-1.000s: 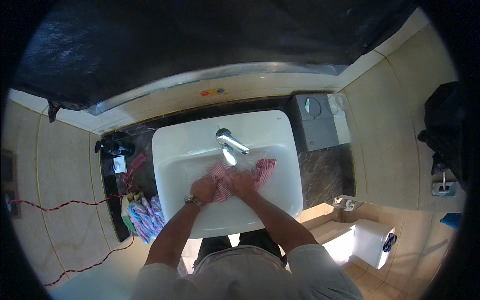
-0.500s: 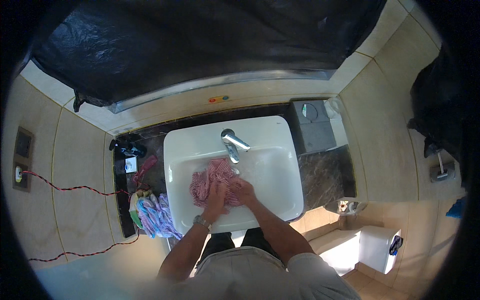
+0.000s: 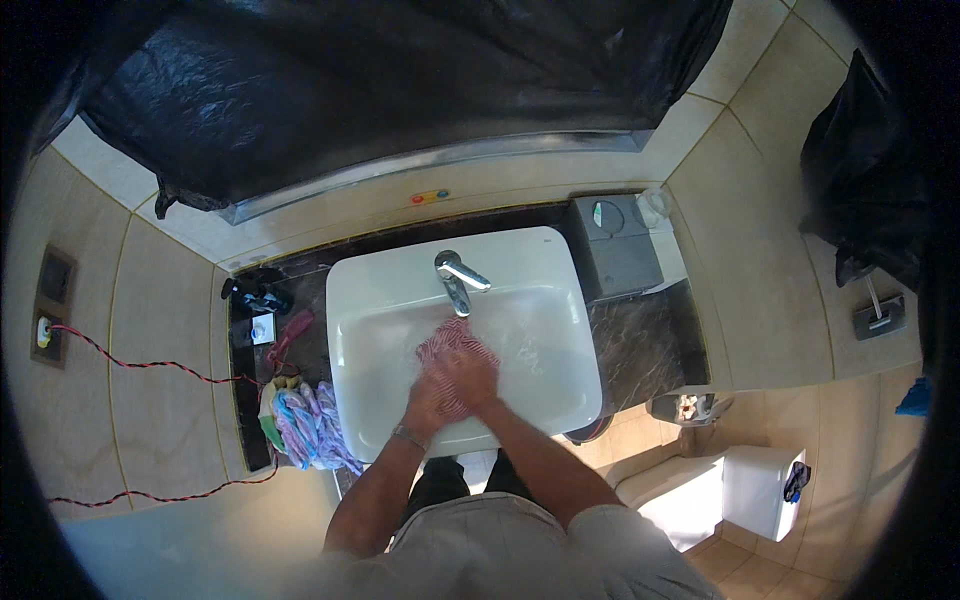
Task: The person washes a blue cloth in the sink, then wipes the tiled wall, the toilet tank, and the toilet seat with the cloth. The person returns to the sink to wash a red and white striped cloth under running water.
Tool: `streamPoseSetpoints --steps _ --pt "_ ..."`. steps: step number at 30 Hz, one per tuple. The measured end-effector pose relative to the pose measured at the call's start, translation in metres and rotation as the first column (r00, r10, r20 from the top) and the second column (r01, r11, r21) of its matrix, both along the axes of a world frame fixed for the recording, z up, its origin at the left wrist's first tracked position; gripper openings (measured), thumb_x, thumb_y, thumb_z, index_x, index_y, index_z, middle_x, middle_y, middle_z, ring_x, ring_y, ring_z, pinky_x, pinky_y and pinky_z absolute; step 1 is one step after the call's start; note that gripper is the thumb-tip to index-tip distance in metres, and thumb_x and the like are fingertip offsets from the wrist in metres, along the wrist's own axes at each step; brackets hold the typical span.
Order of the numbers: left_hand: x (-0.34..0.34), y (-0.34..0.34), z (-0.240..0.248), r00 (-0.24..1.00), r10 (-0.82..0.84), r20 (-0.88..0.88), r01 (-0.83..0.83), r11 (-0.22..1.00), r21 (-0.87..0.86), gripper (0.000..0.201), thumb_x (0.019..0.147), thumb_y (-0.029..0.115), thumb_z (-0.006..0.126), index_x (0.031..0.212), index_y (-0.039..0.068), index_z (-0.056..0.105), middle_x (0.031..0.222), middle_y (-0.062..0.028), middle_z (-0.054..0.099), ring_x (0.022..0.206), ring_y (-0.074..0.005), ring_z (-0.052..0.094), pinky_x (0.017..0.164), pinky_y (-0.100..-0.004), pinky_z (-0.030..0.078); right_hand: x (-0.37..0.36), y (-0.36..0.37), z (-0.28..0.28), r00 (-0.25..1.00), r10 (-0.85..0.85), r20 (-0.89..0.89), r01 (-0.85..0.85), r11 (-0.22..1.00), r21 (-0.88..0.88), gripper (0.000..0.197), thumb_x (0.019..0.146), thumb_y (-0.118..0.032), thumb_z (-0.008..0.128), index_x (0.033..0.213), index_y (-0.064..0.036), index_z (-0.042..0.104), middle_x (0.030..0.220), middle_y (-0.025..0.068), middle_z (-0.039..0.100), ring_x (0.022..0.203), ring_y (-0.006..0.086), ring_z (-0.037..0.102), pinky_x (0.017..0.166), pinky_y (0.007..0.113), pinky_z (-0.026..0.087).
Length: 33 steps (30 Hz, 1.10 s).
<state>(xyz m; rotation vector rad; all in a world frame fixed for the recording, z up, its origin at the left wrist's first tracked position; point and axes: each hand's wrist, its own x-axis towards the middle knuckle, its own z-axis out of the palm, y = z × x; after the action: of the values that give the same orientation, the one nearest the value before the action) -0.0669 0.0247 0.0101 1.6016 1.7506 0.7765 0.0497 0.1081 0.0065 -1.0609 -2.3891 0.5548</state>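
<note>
A red-and-white striped cloth [image 3: 450, 335] lies bunched up in the white sink [image 3: 350, 290], just below the chrome faucet [image 3: 456, 282]. My left hand [image 3: 430, 400] is closed on the cloth's near left side, a watch at its wrist. Pressed close against it, my right hand [image 3: 473, 376] grips the cloth from the right. Both hands cover most of the cloth, and their fingertips are partly hidden. Shallow water shows in the basin around them.
Blue and purple cloths [image 3: 305, 425] hang over the counter's left edge, near a dark bottle [image 3: 262, 297]. A grey box [image 3: 615, 255] stands right of the sink. A red-black cord [image 3: 150, 370] runs from the wall socket [image 3: 50, 310]. A toilet [image 3: 680, 500] is at lower right.
My hands have come together and gathered the cloth into a tighter bunch under the faucet. Before, it was spread wider to the left.
</note>
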Motion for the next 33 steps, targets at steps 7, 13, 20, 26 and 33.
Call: streamPoseSetpoints --steps 7,13,20,26,33 --pt "-0.008 -0.013 0.015 0.940 0.070 -0.334 -0.067 0.998 0.021 0.034 0.103 0.029 0.062 0.129 0.008 0.064 0.118 -0.0127 0.071 0.112 -0.0238 0.069 0.089 -0.0437 0.059 0.072 0.070 -0.012 0.935 -0.350 0.050 0.353 0.918 -0.181 0.037 0.090 -0.042 0.073 0.106 -0.0089 0.069 0.109 0.0174 0.066 0.101 0.0395 0.064 0.087 0.053 0.053" --pt "-0.022 -0.014 0.001 0.957 0.227 0.180 -0.213 0.973 -0.093 0.046 0.103 0.045 0.060 0.135 0.013 0.063 0.126 -0.0112 0.071 0.120 -0.0289 0.066 0.102 -0.0502 0.055 0.040 0.033 -0.006 0.906 -0.378 0.189 0.420 0.852 -0.313 0.061 0.090 -0.049 0.073 0.137 -0.0116 0.061 0.127 0.0235 0.061 0.122 0.0431 0.056 0.103 0.054 0.046" --pt "-0.042 0.014 0.020 -0.187 0.485 0.854 -0.021 0.867 -0.497 0.047 0.104 0.046 0.057 0.134 0.010 0.064 0.129 -0.0134 0.070 0.118 -0.0312 0.067 0.104 -0.0491 0.054 -0.042 -0.023 0.063 0.952 -0.121 -0.281 -0.085 0.780 -0.620 0.040 0.095 -0.043 0.068 0.094 -0.0024 0.072 0.090 0.0210 0.072 0.083 0.0374 0.071 0.074 0.048 0.055" --pt "-0.056 0.013 -0.036 0.984 0.100 0.150 -0.053 0.955 -0.293 0.045 0.102 0.045 0.063 0.133 0.011 0.063 0.129 -0.0114 0.069 0.117 -0.0299 0.067 0.097 -0.0467 0.057 -0.046 -0.025 0.074 0.981 0.126 -0.145 -0.163 0.945 -0.285 0.024 0.093 -0.032 0.070 0.096 -0.0089 0.073 0.088 0.0149 0.072 0.076 0.0329 0.071 0.065 0.046 0.056" --pt "-0.004 0.032 0.032 -0.084 0.647 0.757 -0.292 0.711 -0.640 0.032 0.102 0.019 0.064 0.130 0.004 0.063 0.118 -0.0132 0.073 0.109 -0.0259 0.071 0.093 -0.0395 0.061 0.013 0.042 -0.025 0.984 -0.083 0.157 0.071 0.994 0.077 0.017 0.090 -0.027 0.071 0.101 -0.0127 0.072 0.084 0.0058 0.068 0.083 0.0273 0.069 0.071 0.043 0.059"
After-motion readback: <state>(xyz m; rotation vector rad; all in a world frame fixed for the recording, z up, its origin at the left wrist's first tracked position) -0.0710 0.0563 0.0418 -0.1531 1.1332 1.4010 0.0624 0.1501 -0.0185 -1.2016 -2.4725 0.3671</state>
